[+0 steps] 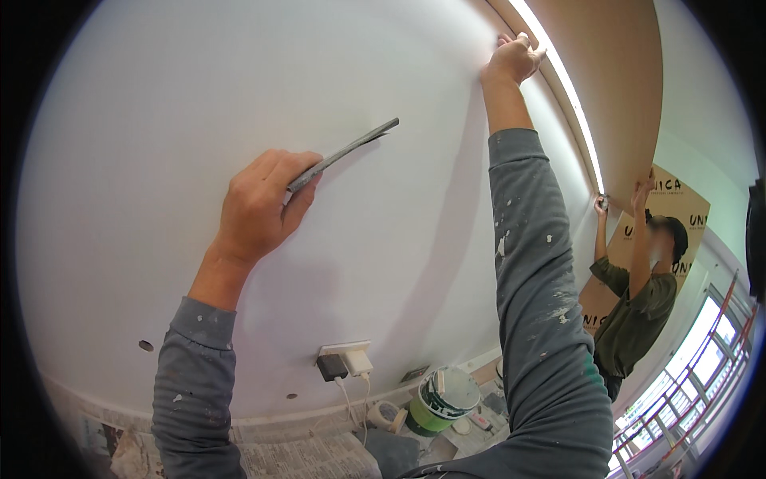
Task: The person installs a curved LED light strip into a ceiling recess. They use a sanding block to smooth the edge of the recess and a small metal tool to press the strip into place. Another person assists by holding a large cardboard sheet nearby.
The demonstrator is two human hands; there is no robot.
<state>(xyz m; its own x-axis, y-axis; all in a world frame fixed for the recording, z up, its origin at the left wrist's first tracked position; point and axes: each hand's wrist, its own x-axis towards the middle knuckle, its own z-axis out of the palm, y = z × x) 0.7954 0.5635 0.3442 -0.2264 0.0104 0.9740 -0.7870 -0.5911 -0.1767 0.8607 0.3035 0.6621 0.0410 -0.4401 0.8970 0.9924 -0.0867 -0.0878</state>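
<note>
My left hand (267,199) is closed around a thin, folded piece of grey sandpaper (351,152), seen almost edge-on. Its layers part a little at the far end, and it stands out over the white wall (359,247). High up, my right hand (515,60) reaches to where the wall meets the brown panel (614,72), close beside a glowing light strip (558,60). Its fingers are curled at the panel's edge; whatever they may pinch is too small to make out.
A co-worker in a dark green shirt (638,319) stands at right, both arms raised to the panel. Below are a socket with plugs (345,351), a green-and-white bucket (443,403), a tape roll (386,417) and newspaper (311,457). Printed brown board (686,207) and red-barred framing (702,375) stand far right.
</note>
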